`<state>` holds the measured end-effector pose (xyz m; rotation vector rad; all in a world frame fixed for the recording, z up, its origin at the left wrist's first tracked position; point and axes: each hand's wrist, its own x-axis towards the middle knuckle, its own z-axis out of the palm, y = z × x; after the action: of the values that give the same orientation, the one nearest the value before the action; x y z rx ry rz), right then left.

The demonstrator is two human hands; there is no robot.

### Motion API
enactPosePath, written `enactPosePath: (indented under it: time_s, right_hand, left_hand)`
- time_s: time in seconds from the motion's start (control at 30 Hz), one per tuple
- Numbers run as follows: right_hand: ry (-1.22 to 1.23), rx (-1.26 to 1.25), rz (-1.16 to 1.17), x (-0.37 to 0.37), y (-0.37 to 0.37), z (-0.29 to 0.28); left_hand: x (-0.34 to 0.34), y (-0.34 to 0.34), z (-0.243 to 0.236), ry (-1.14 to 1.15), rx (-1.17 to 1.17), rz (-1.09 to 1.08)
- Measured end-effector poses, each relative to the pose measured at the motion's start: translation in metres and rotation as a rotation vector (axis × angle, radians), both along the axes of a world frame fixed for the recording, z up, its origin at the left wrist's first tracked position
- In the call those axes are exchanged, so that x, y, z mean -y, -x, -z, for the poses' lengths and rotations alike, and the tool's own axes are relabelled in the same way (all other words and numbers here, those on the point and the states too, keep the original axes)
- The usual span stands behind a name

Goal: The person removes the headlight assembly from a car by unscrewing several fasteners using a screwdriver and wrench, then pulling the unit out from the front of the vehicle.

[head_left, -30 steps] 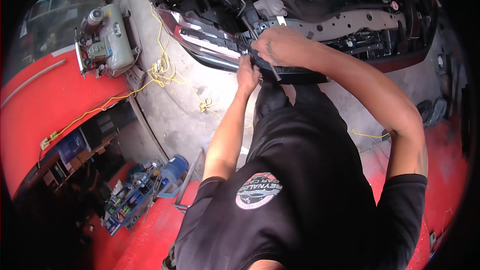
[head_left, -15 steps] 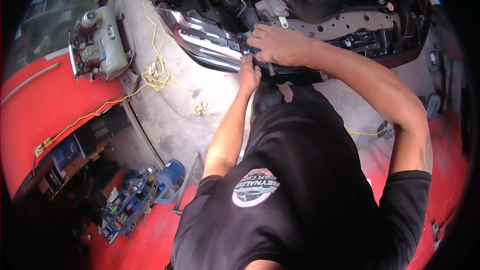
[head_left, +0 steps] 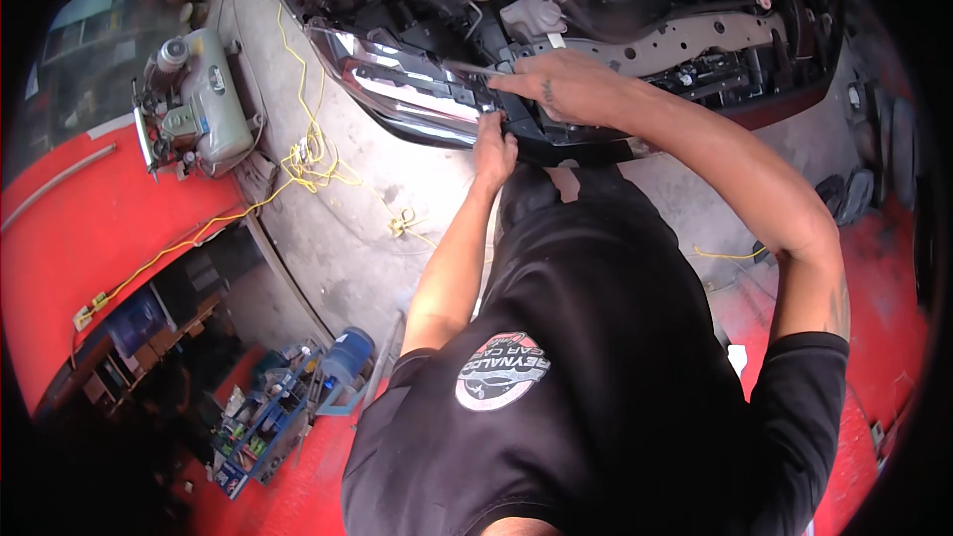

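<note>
A: How is the right arm lying?
B: Its elbow is jutting out wide to the right, and the forearm is slanting far and left across the front of the car [head_left: 769, 117]. The wrist is staying nearly in line with the forearm.

A: And the right hand [head_left: 568, 89]?
B: It is facing back-of-hand up, with its fingers pointing left. They are closing around a thin metal tool [head_left: 475, 68], though part of that grip is hiding under the hand.

A: Where is the tool pointing?
B: Its shaft is sticking out to the left, running above the inner end of the headlight [head_left: 409, 91]. The headlight itself is sitting in the car's left front corner as we are seeing it, its clear cover catching the light.

A: What is the left arm doing?
B: It is reaching almost straight to the far side, only slightly bent. The left hand [head_left: 493, 152] is resting its fingertips near the headlight's inner end, nearer the body than the right hand. I cannot tell whether those fingers are pinching anything.

A: What is lying around them?
B: A pale reservoir [head_left: 533, 16] is standing just beyond the right hand, and a grey metal beam [head_left: 685, 46] is stretching away to the right.
</note>
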<state>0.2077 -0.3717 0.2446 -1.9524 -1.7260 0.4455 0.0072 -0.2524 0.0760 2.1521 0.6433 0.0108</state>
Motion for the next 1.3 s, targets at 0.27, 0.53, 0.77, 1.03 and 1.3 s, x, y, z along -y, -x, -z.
enactPosePath:
  time_s: [0.27, 0.53, 0.77, 1.03, 1.3]
  right_hand:
    - [-0.168, 0.481, -0.191, -0.003, -0.009, 0.002]
    - [0.134, 0.333, -0.116, -0.003, -0.004, 0.002]
    - [0.259, -0.079, 0.043, -0.012, -0.012, -0.008]
    - [0.114, 0.07, -0.076, -0.008, 0.001, -0.01]
    - [0.101, 0.068, -0.237, -0.014, -0.004, 0.0]
  left_hand:
    - [0.001, -0.001, 0.001, -0.015, -0.044, 0.014]
    - [0.002, 0.001, 0.004, -0.003, 0.01, 0.005]
    - [0.0, 0.001, 0.002, -0.015, -0.019, 0.025]
    - [0.002, 0.0, 0.0, -0.026, -0.015, 0.016]
    - [0.002, 0.001, 0.002, -0.044, 0.002, 0.013]
